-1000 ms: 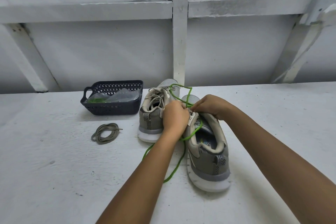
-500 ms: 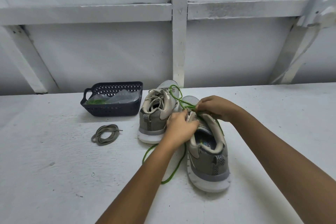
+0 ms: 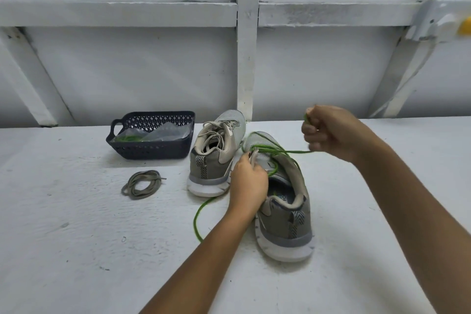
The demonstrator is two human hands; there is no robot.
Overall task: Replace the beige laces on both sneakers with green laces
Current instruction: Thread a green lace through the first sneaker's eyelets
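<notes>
Right hand [image 3: 331, 132], fisted round the thin green cord lace [image 3: 288, 151], has swung away from the nearer grey mesh sneaker [image 3: 285, 224], drawing slack through an eyelet; left hand [image 3: 248, 183] pinches its eyelet edge; lacing advances

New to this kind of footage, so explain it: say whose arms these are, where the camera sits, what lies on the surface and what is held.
No machine here: a person works bare-handed, and the one camera sits on their head, looking down. The right hand is fisted round a green lace, drawn taut from the nearer sneaker; the left hand grips that shoe's lacing edge. Beside it stands a second sneaker, laced in beige. On the white surface also lie a coiled beige lace and a dark basket holding a plastic bag.
</notes>
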